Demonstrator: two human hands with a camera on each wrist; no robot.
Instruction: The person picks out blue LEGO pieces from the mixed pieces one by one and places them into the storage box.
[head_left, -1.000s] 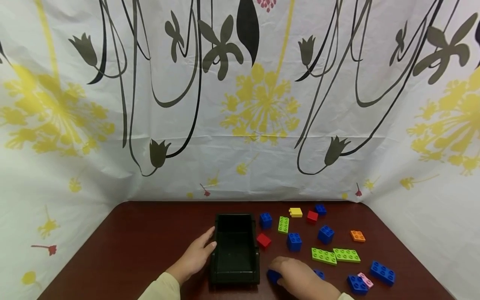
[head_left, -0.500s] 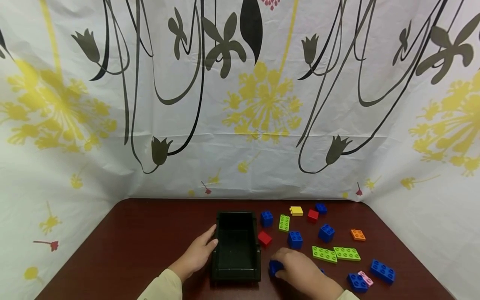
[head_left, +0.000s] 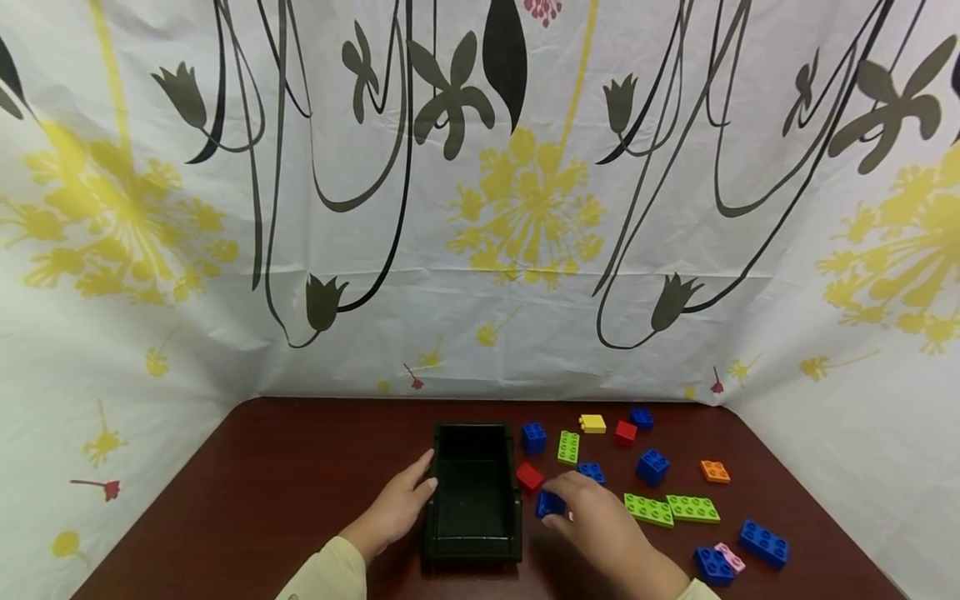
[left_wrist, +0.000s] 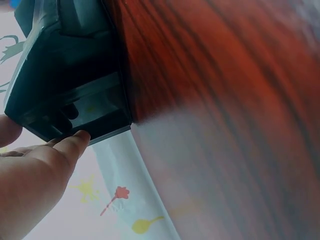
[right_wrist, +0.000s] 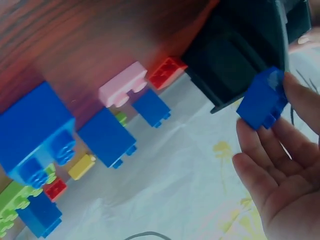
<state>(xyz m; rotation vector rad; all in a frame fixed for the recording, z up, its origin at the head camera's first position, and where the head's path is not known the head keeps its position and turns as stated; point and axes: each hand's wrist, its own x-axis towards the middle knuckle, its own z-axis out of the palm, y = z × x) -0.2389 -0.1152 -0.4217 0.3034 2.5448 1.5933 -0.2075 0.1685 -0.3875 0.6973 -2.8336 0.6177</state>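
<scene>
Left hand (head_left: 393, 510), fingers extended, touches left side of black bin (head_left: 474, 552). Right hand (head_left: 600, 527) pinches blue brick (head_left: 550, 505) between thumb and fingers, near bin's right side. Bin upright on table (head_left: 322, 467). Red brick (head_left: 529, 477) just beside bin, right side. Farther right, two green bricks (head_left: 648, 510) meeting at ends; orange brick (head_left: 715, 472) beyond. Yellow brick (head_left: 592, 424) near table's far edge. Patterned cloth (head_left: 487, 304) behind table.
</scene>
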